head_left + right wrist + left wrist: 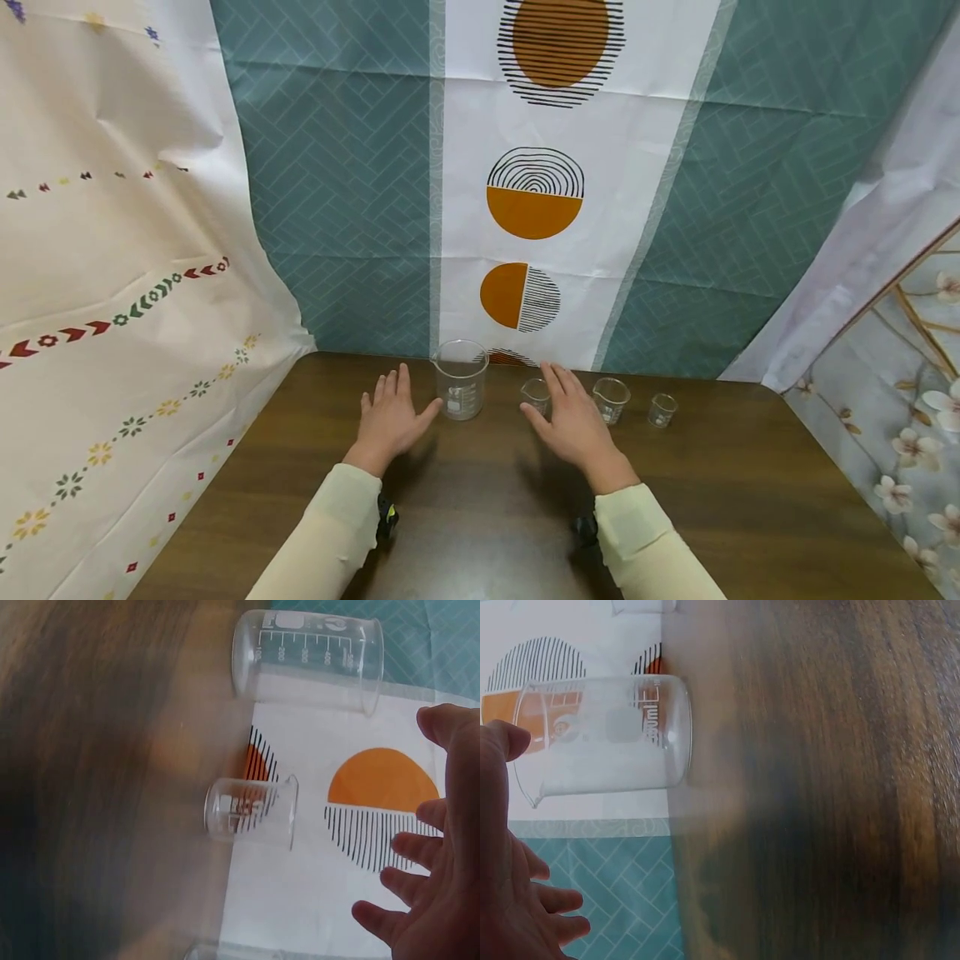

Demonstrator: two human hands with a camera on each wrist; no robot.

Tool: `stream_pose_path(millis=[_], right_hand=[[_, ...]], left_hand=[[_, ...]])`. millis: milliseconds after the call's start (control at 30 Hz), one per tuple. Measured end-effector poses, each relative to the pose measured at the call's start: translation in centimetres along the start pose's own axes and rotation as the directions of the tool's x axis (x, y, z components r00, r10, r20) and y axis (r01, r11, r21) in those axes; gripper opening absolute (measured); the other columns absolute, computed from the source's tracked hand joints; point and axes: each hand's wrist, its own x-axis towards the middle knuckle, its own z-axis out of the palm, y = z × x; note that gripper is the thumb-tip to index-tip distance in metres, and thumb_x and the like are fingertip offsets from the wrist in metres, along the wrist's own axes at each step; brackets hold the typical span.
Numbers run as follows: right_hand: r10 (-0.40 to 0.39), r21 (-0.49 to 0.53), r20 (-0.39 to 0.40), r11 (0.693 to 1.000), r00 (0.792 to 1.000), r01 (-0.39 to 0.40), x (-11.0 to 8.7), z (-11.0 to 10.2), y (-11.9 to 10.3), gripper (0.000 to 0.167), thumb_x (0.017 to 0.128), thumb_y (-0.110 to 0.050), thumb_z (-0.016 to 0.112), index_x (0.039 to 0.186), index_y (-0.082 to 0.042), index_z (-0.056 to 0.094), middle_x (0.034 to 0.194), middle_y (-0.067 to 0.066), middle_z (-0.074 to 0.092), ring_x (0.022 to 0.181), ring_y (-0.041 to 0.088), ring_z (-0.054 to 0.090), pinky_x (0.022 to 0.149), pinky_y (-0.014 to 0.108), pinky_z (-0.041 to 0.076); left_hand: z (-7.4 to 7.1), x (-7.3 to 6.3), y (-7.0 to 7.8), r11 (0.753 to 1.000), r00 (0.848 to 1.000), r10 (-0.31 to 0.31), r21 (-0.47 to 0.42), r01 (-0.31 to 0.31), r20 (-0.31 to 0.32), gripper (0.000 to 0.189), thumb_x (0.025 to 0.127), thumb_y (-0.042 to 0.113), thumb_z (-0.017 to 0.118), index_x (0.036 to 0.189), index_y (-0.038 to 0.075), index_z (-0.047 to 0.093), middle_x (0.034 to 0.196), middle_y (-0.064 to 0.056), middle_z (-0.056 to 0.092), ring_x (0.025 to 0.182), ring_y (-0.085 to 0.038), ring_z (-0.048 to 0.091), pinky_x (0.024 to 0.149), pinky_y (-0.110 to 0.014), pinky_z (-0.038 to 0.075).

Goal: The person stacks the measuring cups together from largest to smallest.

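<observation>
A large glass beaker with white markings stands upright toward the back of the table. My left hand hovers at its left, fingers spread and thumb pointing toward it; the left wrist view shows the beaker apart from the palm. To the right, a small beaker is partly hidden behind my right hand, whose fingers are extended and hold nothing. In the right wrist view that small beaker stands beyond the spread fingers. Just right of this hand is a medium beaker, then the smallest beaker.
The beakers line the back of the brown wooden table. Behind its far edge hangs a teal and white cloth with orange circles. A cream patterned cloth borders the left side, and a floral cloth the right.
</observation>
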Motion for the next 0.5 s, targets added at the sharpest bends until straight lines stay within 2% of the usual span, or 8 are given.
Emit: stream_pose_path(millis=[233, 500], right_hand=[[-0.008, 0.029, -0.002, 1.0, 1.0, 0.008, 0.3, 0.4, -0.6, 0.078, 0.094, -0.051, 0.056, 0.153, -0.01, 0.026, 0.155, 0.015, 0.032, 0.143, 0.034, 0.031, 0.111, 0.053, 0.032], [-0.026, 0.062, 0.011, 0.998, 1.0, 0.026, 1.0, 1.5, -1.6, 0.079, 0.093, -0.05, 0.057, 0.153, -0.01, 0.025, 0.155, 0.015, 0.032, 0.143, 0.033, 0.031, 0.112, 0.053, 0.032]], left_hand=[[0.1, 0.1, 0.5, 1.0, 1.0, -0.002, -0.007, 0.001, -0.015, 0.094, 0.093, 0.062, 0.044, 0.154, 0.0, 0.008, 0.158, -0.025, 0.019, 0.147, -0.044, 0.016, 0.112, -0.068, 0.013], [0.4, 0.2, 0.3, 0.999, 0.999, -0.029, -0.035, 0.028, -0.02, 0.094, 0.093, 0.061, 0.046, 0.154, 0.0, 0.01, 0.158, -0.025, 0.02, 0.146, -0.044, 0.017, 0.111, -0.068, 0.014]])
